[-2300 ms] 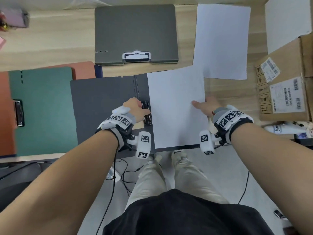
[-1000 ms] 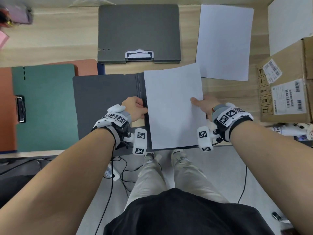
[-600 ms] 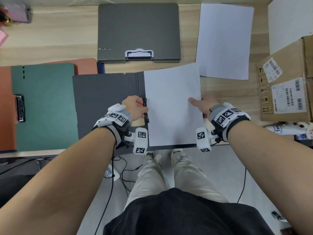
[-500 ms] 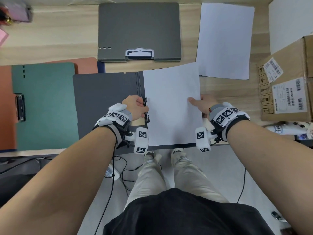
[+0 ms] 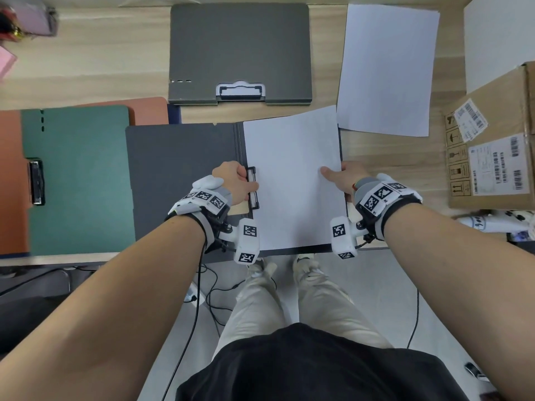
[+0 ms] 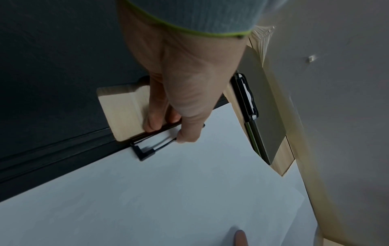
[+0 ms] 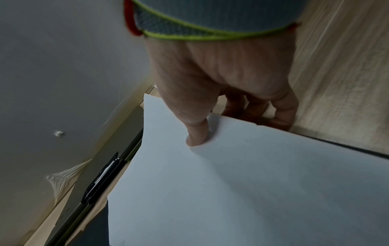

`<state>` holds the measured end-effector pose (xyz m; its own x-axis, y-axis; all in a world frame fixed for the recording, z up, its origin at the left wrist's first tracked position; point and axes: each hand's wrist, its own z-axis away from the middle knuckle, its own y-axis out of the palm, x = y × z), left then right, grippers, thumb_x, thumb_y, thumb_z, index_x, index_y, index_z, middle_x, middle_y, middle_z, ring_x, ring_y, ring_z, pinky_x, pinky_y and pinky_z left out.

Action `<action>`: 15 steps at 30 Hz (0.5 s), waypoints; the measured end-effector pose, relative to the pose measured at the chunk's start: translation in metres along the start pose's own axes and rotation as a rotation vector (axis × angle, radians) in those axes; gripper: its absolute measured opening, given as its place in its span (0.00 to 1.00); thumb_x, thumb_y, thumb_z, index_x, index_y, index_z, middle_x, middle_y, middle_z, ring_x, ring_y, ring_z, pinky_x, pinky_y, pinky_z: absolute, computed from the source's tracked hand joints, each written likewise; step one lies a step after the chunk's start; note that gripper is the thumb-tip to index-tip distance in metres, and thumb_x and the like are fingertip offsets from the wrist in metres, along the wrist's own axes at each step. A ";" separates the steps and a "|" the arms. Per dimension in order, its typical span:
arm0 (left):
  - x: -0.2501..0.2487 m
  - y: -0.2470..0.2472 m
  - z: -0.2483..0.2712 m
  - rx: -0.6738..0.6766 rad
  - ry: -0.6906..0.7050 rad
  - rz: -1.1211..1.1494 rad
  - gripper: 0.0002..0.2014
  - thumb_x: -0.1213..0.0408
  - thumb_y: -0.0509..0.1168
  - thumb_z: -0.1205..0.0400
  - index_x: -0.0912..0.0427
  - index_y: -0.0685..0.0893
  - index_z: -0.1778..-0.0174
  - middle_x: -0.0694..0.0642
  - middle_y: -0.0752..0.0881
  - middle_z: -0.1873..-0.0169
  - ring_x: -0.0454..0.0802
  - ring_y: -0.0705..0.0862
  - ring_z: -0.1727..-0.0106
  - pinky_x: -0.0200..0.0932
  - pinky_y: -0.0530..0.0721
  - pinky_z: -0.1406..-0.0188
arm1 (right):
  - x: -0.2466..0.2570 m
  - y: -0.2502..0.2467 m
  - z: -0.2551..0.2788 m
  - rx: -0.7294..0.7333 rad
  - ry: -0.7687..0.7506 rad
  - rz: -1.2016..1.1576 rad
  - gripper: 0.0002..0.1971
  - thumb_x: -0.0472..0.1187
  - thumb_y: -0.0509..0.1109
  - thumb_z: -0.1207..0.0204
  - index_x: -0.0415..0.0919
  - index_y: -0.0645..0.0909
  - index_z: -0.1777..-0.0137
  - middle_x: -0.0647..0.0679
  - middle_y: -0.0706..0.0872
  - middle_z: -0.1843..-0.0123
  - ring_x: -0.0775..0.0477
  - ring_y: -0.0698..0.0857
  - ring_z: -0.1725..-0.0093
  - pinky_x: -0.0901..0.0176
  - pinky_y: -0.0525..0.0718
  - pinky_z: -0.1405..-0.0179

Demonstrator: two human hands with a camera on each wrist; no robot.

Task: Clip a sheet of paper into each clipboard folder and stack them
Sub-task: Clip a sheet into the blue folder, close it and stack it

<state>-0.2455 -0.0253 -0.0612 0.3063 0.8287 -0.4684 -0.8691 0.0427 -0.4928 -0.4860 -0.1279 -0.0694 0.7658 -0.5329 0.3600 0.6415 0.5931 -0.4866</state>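
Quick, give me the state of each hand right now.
Left hand: closed on the black clip of the open dark folder, fingers curled round it.
Right hand: pinching the sheet of paper at its edge.

The sheet of paper (image 5: 292,180) slides left from where it lay, its left edge now tucked under the black clip (image 5: 252,188). It sits squarer on the open folder (image 5: 179,169). The right hand (image 5: 341,180) moves in with it, and the left hand (image 5: 234,182) closes on the clip.
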 end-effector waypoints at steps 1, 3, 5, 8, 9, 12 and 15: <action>0.000 0.000 -0.001 0.000 0.002 -0.008 0.14 0.65 0.78 0.25 0.59 0.83 0.47 0.52 0.85 0.60 0.59 0.92 0.55 0.56 0.92 0.51 | 0.001 0.000 0.001 -0.001 0.005 0.006 0.35 0.56 0.69 0.21 0.28 0.70 0.25 0.35 0.82 0.36 0.42 0.77 0.50 0.50 0.79 0.49; 0.002 0.000 -0.002 0.002 0.007 -0.048 0.14 0.62 0.79 0.27 0.56 0.82 0.50 0.53 0.87 0.58 0.58 0.92 0.56 0.56 0.92 0.51 | 0.003 -0.001 0.003 -0.005 0.006 0.023 0.35 0.56 0.69 0.20 0.29 0.70 0.24 0.36 0.81 0.33 0.41 0.78 0.47 0.48 0.80 0.42; 0.001 0.001 -0.004 0.000 0.008 -0.117 0.15 0.57 0.79 0.28 0.54 0.81 0.53 0.53 0.88 0.56 0.57 0.91 0.58 0.55 0.91 0.51 | 0.005 -0.001 0.005 -0.002 0.005 0.059 0.36 0.57 0.68 0.20 0.31 0.68 0.22 0.39 0.78 0.29 0.38 0.79 0.36 0.47 0.78 0.36; -0.006 0.004 -0.004 -0.023 -0.007 -0.279 0.15 0.55 0.76 0.27 0.51 0.74 0.64 0.51 0.84 0.59 0.53 0.84 0.63 0.44 0.85 0.54 | 0.005 0.000 0.002 0.017 0.006 0.125 0.37 0.59 0.68 0.21 0.31 0.67 0.21 0.40 0.76 0.24 0.36 0.77 0.28 0.48 0.76 0.34; -0.009 0.004 -0.003 -0.025 -0.018 -0.339 0.17 0.54 0.75 0.26 0.50 0.70 0.66 0.51 0.82 0.61 0.53 0.81 0.64 0.44 0.83 0.57 | 0.006 0.001 0.002 0.025 0.004 0.133 0.37 0.59 0.68 0.21 0.32 0.68 0.22 0.40 0.77 0.25 0.36 0.78 0.28 0.47 0.77 0.32; -0.019 0.009 0.001 -0.034 -0.061 -0.449 0.15 0.53 0.73 0.23 0.54 0.72 0.62 0.51 0.78 0.67 0.52 0.78 0.68 0.40 0.77 0.69 | 0.005 0.001 -0.001 0.023 0.004 0.154 0.34 0.59 0.68 0.21 0.32 0.73 0.25 0.41 0.81 0.33 0.38 0.80 0.34 0.47 0.78 0.34; -0.026 0.012 0.003 -0.053 -0.088 -0.530 0.14 0.55 0.72 0.23 0.57 0.73 0.60 0.52 0.75 0.70 0.49 0.72 0.75 0.38 0.67 0.78 | 0.003 0.001 -0.003 0.040 -0.001 0.079 0.27 0.56 0.70 0.22 0.36 0.78 0.33 0.43 0.84 0.40 0.39 0.83 0.44 0.50 0.83 0.49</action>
<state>-0.2647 -0.0447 -0.0526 0.6619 0.7449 -0.0838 -0.5829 0.4412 -0.6823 -0.4837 -0.1305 -0.0707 0.8140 -0.4829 0.3228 0.5804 0.6566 -0.4816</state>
